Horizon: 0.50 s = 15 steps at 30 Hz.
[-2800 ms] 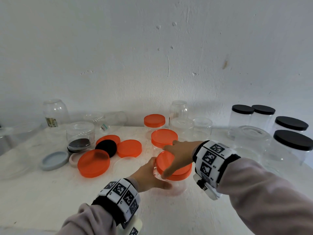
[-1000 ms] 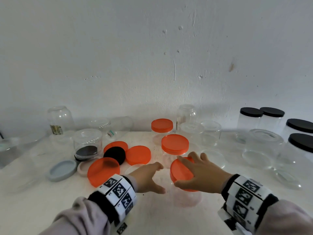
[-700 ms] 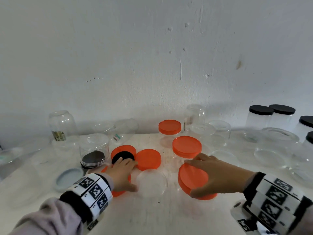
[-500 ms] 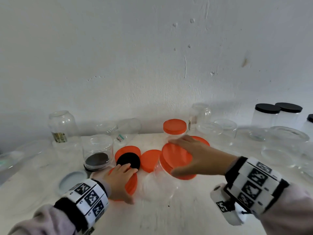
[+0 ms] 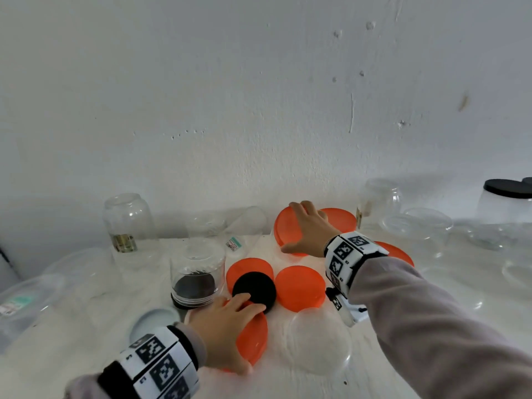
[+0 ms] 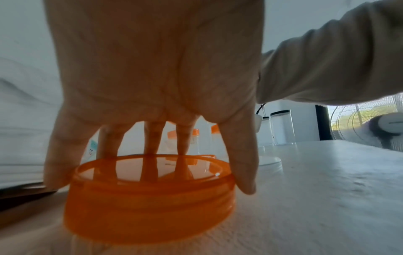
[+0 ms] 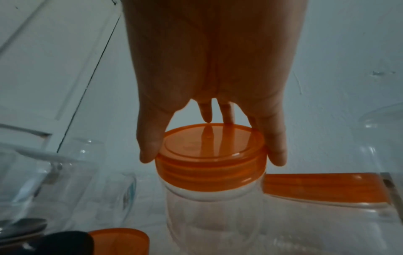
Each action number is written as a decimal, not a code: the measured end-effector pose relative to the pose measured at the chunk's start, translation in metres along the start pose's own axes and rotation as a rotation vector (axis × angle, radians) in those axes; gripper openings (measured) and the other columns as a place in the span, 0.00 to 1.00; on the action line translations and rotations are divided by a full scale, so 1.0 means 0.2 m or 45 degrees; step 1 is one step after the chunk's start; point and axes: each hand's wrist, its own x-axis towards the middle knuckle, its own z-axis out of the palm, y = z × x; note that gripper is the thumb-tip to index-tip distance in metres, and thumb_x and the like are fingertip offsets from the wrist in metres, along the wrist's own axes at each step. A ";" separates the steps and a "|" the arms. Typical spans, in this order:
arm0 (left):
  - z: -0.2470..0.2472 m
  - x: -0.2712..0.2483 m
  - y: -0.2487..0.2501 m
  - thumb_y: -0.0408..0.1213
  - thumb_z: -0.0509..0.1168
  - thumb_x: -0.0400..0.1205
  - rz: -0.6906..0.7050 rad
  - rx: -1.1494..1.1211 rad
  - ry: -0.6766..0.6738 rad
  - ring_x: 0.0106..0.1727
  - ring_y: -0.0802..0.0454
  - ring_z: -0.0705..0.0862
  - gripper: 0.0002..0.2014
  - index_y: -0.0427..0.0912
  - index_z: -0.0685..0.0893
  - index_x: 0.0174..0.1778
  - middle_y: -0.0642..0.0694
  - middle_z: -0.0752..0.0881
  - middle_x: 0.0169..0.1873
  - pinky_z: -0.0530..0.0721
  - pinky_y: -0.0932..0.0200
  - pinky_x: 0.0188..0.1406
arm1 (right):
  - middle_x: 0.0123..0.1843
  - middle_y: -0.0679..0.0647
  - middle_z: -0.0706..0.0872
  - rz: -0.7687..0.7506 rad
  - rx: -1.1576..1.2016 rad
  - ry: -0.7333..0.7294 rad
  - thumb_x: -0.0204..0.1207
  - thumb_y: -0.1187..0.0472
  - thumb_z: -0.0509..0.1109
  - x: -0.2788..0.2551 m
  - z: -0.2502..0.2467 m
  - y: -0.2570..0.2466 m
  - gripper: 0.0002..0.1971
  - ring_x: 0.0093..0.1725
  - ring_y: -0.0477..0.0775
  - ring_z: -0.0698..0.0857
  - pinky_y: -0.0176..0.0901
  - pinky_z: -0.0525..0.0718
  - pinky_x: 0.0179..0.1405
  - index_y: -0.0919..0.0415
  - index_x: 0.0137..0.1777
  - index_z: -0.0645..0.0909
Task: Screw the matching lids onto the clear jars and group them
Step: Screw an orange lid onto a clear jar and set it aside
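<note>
My right hand [image 5: 302, 228] grips the orange lid [image 5: 278, 234] of a clear jar from above, at the back of the table near the wall. In the right wrist view the fingers [image 7: 148, 151] wrap this lid [image 7: 211, 155] on the clear jar [image 7: 213, 215]. Two more orange-lidded jars [image 5: 341, 220] stand right beside it. My left hand [image 5: 244, 336] grips a loose orange lid [image 5: 254, 341] lying on the table at the front; the left wrist view shows thumb and fingers round its rim [image 6: 150, 198]. An open clear jar [image 5: 316, 338] stands just right of that lid.
Two loose orange lids [image 5: 300, 286] and a black lid [image 5: 254, 287] lie mid-table. A clear jar holding dark lids [image 5: 197, 272], a grey-blue lid [image 5: 157, 319] and a glass jar [image 5: 126, 223] are at the left. Clear jars and black-lidded jars [image 5: 506, 203] stand at the right.
My right hand carried the orange-lidded jar from the front centre to the back beside the other orange-lidded jars. My left hand let go of that jar and moved left onto a loose orange lid.
</note>
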 end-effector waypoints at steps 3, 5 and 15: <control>-0.01 -0.01 -0.03 0.60 0.71 0.70 0.020 -0.065 0.035 0.83 0.44 0.48 0.49 0.66 0.45 0.81 0.60 0.44 0.82 0.62 0.32 0.75 | 0.76 0.55 0.60 0.050 -0.071 -0.020 0.68 0.43 0.77 0.05 0.03 0.01 0.48 0.73 0.71 0.63 0.55 0.72 0.64 0.55 0.80 0.52; -0.02 -0.02 -0.04 0.61 0.71 0.70 0.053 -0.109 0.067 0.82 0.45 0.50 0.50 0.66 0.45 0.81 0.61 0.45 0.82 0.63 0.34 0.77 | 0.75 0.56 0.61 0.099 -0.135 -0.034 0.68 0.42 0.76 0.07 0.04 0.01 0.47 0.71 0.70 0.65 0.54 0.73 0.63 0.55 0.80 0.53; -0.05 -0.10 -0.11 0.69 0.68 0.68 0.142 -0.292 0.260 0.75 0.50 0.58 0.48 0.69 0.48 0.80 0.66 0.52 0.78 0.66 0.51 0.75 | 0.79 0.60 0.61 0.413 -0.296 -0.166 0.75 0.42 0.66 0.13 0.05 0.03 0.39 0.74 0.73 0.66 0.58 0.70 0.67 0.56 0.81 0.56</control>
